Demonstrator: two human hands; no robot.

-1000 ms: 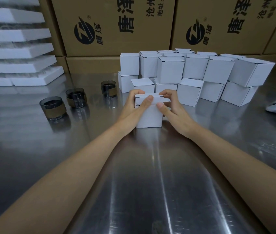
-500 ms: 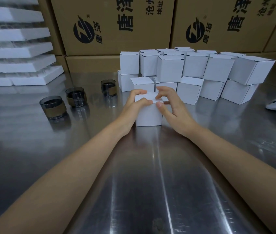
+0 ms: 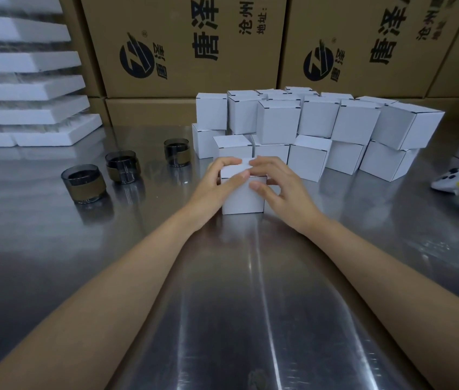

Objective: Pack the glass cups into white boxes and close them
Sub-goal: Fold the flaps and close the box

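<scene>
On the surface [image 3: 251,305], before the closed boxes [image 3: 318,119] stacked near its far edge, your white box [image 3: 243,197] stands mid-surface. Your left hand [image 3: 214,187] and right hand [image 3: 284,190] curl over its lid, gripping it. This looks like closing: tuck the flap home, then reach toward the left edge for a glass cup [image 3: 83,182].

Packing warehouse, stacked cartons [image 3: 189,43], steel table [image 3: 251,305], foam trays [image 3: 26,88]

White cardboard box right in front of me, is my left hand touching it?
Touching. The head view shows the left hand with fingers curled over the top flap of the small white cardboard box, thumb laid along its front edge.
</scene>
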